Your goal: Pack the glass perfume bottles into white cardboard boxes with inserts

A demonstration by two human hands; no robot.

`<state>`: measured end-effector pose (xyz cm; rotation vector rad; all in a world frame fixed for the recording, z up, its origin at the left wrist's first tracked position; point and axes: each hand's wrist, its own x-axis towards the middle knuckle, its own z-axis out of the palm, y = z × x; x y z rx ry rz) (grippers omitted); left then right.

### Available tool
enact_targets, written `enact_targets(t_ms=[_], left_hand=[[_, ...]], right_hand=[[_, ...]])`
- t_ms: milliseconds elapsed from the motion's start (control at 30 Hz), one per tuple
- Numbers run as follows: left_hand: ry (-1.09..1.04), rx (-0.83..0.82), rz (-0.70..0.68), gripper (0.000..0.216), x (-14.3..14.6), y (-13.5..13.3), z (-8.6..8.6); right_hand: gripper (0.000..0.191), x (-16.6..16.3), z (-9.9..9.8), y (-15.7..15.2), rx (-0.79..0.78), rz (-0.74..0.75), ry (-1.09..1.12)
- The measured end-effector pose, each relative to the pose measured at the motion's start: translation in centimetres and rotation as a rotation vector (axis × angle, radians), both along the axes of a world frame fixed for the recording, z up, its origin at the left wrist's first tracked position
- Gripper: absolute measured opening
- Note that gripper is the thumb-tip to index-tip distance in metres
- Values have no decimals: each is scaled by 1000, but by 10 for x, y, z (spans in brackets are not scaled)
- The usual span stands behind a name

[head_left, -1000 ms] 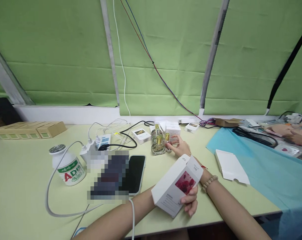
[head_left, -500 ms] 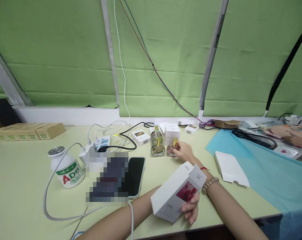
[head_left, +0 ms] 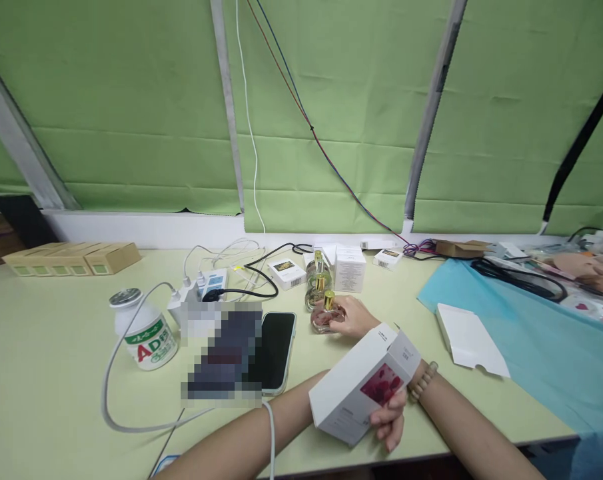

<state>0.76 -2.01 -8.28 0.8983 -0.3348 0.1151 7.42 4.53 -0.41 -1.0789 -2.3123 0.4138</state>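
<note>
My left hand (head_left: pixel 390 421) holds a white carton (head_left: pixel 348 393) with a red flower picture; the box is tilted, its end flap (head_left: pixel 406 351) stands out, and it covers most of the hand. Beyond it, my right hand (head_left: pixel 355 317) has its fingers closed around a pinkish glass perfume bottle (head_left: pixel 326 319) with a gold cap, low over the table or on it; I cannot tell which. Directly behind are a perfume bottle (head_left: pixel 318 292) with a gold top and another (head_left: pixel 318 263), partly hidden. A white printed box (head_left: pixel 350 269) stands upright beside them.
To the left lie a phone (head_left: pixel 275 350), a white bottle (head_left: pixel 147 337) with green lettering, chargers in a power strip (head_left: pixel 214 283) and loose cables. Brown boxes (head_left: pixel 112 259) sit at the back left. A white tray-like carton piece (head_left: pixel 468 340) and blue sheet (head_left: pixel 536 360) lie right.
My right hand has brought the pinkish perfume bottle left and nearer, in front of the other bottles. My left hand keeps hold of the carton. The view has shifted slightly.
</note>
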Motion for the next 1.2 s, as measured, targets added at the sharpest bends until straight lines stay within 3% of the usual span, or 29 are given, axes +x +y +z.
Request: enact_targets(t_ms=[333, 500, 633, 833, 967, 1100, 1200], left_hand=[[60, 11, 39, 58, 1, 2, -1], [-44, 1, -64, 52, 6, 7, -10], [-57, -27, -49, 50, 5, 6, -13], [61, -18, 15, 53, -1, 3, -9], [58, -30, 11, 53, -2, 3, -8], [107, -18, 11, 54, 1, 9, -20], [24, -15, -56, 58, 6, 15, -34]], right_hand=[[34, -11, -2, -7, -53, -70, 0], [27, -13, -5, -5, -54, -123, 15], [23, -12, -1, -5, -58, -148, -11], [52, -4, -4, 2, -77, -187, 18], [57, -2, -7, 5, -80, -173, 9], [52, -3, -7, 5, -70, -109, -8], [45, -6, -10, 7, -28, -48, 24]])
